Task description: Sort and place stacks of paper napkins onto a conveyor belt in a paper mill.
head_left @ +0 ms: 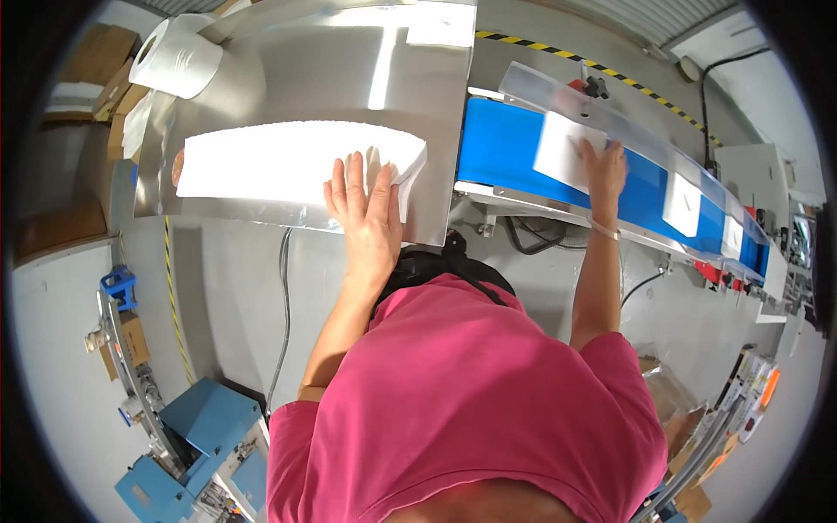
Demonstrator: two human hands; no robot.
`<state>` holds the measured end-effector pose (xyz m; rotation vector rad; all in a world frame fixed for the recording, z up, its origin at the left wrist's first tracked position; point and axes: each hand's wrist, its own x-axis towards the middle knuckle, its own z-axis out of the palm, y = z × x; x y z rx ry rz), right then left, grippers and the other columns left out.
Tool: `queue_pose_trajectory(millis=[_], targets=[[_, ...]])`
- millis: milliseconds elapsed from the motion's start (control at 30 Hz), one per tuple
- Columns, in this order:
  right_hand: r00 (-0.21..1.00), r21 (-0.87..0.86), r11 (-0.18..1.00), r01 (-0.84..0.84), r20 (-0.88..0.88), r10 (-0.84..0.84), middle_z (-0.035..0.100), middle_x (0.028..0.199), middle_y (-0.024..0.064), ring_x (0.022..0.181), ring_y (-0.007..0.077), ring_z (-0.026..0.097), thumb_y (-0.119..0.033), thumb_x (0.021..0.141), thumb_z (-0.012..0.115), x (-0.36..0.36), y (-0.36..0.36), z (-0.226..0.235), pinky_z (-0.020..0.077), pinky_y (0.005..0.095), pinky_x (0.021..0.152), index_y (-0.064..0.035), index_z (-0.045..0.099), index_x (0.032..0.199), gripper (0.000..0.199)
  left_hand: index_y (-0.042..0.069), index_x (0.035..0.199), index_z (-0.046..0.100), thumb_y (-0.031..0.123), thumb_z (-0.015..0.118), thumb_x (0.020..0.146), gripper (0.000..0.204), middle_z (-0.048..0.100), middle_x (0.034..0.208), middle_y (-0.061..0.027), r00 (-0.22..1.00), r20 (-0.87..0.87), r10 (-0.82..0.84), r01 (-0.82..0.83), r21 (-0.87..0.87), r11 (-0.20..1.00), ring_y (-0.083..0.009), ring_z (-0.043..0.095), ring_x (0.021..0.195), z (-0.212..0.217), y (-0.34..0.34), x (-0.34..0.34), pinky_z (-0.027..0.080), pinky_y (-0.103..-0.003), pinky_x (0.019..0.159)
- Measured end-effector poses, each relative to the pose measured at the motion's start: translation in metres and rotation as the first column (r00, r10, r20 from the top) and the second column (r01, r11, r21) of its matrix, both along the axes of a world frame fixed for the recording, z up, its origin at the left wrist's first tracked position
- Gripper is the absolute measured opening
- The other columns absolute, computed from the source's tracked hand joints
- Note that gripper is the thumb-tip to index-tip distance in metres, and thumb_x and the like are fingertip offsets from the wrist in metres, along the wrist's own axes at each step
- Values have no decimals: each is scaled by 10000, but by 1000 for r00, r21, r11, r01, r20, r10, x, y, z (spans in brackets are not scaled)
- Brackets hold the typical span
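A long row of white sheets (261, 166), packed together like a fanned stack, lies on the shiny metal table (296, 65). My left hand (366, 205) rests on its right end with fingers stretched out and apart. To the right, a single white sheet (558, 152) sits flat on the blue conveyor belt (497, 139). Over that sheet's right edge is my right hand (606, 174), thumb and fingers apart. Further right on the belt are another white sheet (682, 205) and a smaller-looking white one (731, 235).
A white roll (179, 61) stands at the table's far left, and a white sheet (442, 23) lies at its far right corner. A clear guard (645, 139) runs along the belt's far side. Blue cabinets (209, 423) stand low at left; cardboard boxes (100, 61) sit beyond the table.
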<state>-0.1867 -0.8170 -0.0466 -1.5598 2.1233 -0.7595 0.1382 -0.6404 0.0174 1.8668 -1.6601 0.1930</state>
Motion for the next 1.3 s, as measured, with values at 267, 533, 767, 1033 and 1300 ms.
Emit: queue_pose_trajectory(millis=[267, 533, 767, 1033, 1300], targets=[[355, -235, 426, -874, 290, 889, 487, 1311, 96, 1178, 274, 490, -232, 720, 792, 149, 44, 62, 447, 375, 941, -157, 546, 1237, 577, 125, 998, 710, 54, 644, 803, 218, 386, 1447, -122, 995, -2, -97, 97, 19, 995, -397, 231, 1382, -1, 2, 5, 101, -585, 1095], [567, 54, 849, -526, 767, 302, 634, 992, 59, 858, 113, 579, -268, 884, 675, 108, 24, 21, 485, 277, 787, 0, 557, 1153, 397, 76, 1173, 621, 91, 655, 836, 339, 366, 1424, -208, 999, -38, 15, -14, 15, 1000, -430, 280, 1341, 2, -2, 17, 212, -590, 1061], [726, -230, 973, 25, -665, -176, 609, 1100, 199, 920, 347, 601, -441, 740, 748, 35, 16, 22, 474, 397, 816, -22, 564, 1141, 608, 136, 1093, 674, 78, 679, 813, 285, 439, 1398, -124, 999, 26, 32, -32, -6, 999, -367, 329, 1332, -2, -4, 15, 262, -542, 1061], [290, -235, 323, -917, 167, 942, 455, 1352, 116, 1254, 296, 415, -239, 760, 758, 176, 33, 41, 366, 394, 1032, -129, 563, 1218, 509, 134, 1047, 688, 92, 629, 820, 238, 349, 1471, -138, 995, -14, -99, 100, 39, 994, -392, 208, 1392, 6, -4, 18, 108, -580, 1088], [800, 25, 937, -349, 529, 284, 646, 953, 90, 815, 136, 584, -347, 913, 616, 89, 18, 7, 483, 295, 741, 25, 571, 1091, 415, 81, 1163, 628, 86, 658, 838, 326, 416, 1400, -170, 999, -20, 39, -38, 10, 999, -401, 316, 1331, 2, -2, 31, 234, -549, 1069]])
